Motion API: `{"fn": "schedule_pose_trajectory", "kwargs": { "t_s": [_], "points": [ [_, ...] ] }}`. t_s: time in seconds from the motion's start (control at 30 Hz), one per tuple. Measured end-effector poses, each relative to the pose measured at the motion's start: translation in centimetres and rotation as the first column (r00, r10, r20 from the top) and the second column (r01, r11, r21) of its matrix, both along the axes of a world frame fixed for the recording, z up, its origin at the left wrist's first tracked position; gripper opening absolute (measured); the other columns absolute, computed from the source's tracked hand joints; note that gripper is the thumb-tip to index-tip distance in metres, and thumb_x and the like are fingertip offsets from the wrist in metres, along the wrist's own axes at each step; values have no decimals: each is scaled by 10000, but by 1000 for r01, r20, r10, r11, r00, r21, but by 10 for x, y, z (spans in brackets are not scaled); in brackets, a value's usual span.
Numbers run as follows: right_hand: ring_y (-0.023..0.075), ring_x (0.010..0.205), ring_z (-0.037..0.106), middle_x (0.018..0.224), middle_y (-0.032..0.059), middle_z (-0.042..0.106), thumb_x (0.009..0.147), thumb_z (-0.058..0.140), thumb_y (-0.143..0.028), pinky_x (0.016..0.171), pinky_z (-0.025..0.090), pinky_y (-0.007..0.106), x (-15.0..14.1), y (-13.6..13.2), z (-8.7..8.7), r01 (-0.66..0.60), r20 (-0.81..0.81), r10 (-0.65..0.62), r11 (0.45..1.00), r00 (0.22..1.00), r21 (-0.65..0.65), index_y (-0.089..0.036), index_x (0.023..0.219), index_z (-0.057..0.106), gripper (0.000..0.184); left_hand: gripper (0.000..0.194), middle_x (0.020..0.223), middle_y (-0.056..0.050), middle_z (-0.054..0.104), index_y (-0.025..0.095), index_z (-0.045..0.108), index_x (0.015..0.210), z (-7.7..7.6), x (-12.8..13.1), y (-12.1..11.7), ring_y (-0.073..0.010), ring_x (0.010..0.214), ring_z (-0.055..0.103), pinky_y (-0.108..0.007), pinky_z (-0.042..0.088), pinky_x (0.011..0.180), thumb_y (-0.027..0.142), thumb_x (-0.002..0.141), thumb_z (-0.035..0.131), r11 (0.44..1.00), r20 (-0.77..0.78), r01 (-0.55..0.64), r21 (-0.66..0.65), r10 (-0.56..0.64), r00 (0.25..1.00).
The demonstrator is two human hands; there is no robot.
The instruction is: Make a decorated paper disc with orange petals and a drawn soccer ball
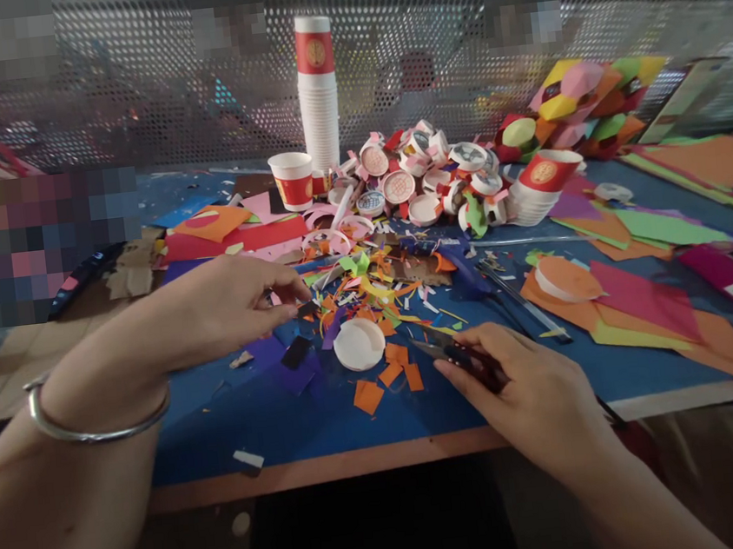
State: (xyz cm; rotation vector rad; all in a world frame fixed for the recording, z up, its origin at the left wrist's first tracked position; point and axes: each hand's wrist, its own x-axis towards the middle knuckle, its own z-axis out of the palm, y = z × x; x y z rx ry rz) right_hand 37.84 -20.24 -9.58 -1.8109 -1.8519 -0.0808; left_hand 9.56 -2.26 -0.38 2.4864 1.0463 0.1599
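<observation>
My right hand [515, 381] is closed around dark-handled scissors [474, 364], their blades pointing left over the blue table. Left of the blades lies a white paper cup bottom [359, 345], with several orange paper pieces [397, 369] beside it. My left hand [238, 301], a silver bangle on its wrist, hovers at the left edge of a heap of coloured paper scraps [374, 287]. Its thumb and fingertips are drawn together near a small dark bit that I cannot make out. Below these fingers, a black paper piece [297, 352] rests on purple paper [278, 367].
Behind the scraps stand a tall paper cup stack [319, 96], a single cup [293, 182] and piled cut cup bottoms [398, 188]. A tilted cup stack [544, 186], coloured sheets [645, 306] and a pen-like cutter [533, 305] lie right. A perforated metal screen [144, 97] stands behind.
</observation>
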Motion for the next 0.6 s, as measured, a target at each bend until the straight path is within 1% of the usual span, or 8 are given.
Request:
{"fn": "schedule_pose_trajectory", "kwargs": {
  "t_s": [0.03, 0.13, 0.27, 0.33, 0.47, 0.6],
  "points": [
    [222, 724, 729, 892, 35, 749, 1007, 604, -492, 624, 487, 329, 0, -1, 0, -7, 20, 7, 1000, 1000, 11, -235, 1011, 657, 262, 215, 853, -64, 780, 205, 816, 994, -1, 3, -3, -196, 694, 660, -275, 422, 616, 288, 889, 647, 1000, -12, 13, 17, -12, 1000],
    [238, 755, 735, 909, 49, 738, 1022, 588, -484, 640, 488, 347, 1, -5, 1, -10, 59, 8, 999, 998, 31, -221, 1017, 667, 274, 219, 838, -35, 765, 229, 794, 1012, -6, 9, -10, -175, 666, 643, -269, 403, 587, 341, 908, 638, 999, -36, 43, 31, -42, 998],
    [250, 807, 736, 933, 61, 727, 1023, 602, -459, 676, 494, 360, 1, -7, 0, -14, 73, 11, 999, 997, 45, -203, 1062, 686, 273, 238, 872, -29, 764, 218, 783, 1005, -9, 17, -15, -168, 691, 645, -275, 417, 630, 344, 924, 598, 998, -57, 28, 49, -26, 998],
    [251, 829, 735, 949, 66, 726, 1023, 608, -448, 694, 501, 365, 2, -7, -1, -22, 71, 18, 998, 997, 54, -192, 1084, 691, 275, 239, 856, -24, 758, 207, 778, 970, -9, 20, -17, -160, 685, 637, -274, 412, 645, 334, 924, 582, 996, -45, 36, 86, -33, 998],
    [257, 874, 729, 979, 70, 724, 1029, 600, -453, 720, 515, 374, 3, -6, -2, -29, 83, 23, 997, 996, 67, -188, 1100, 697, 291, 230, 736, 8, 717, 201, 764, 890, -9, 24, -19, -126, 594, 583, -265, 381, 615, 324, 930, 574, 991, 9, 30, 129, -31, 999],
    [269, 905, 725, 982, 60, 717, 1027, 602, -449, 726, 528, 385, 4, -3, -1, -46, 121, 32, 993, 992, 113, -196, 1093, 707, 281, 201, 694, 26, 693, 209, 763, 893, -9, 23, -18, -115, 578, 574, -251, 378, 596, 312, 924, 593, 990, 58, -6, 141, -2, 998]
  ]
}}
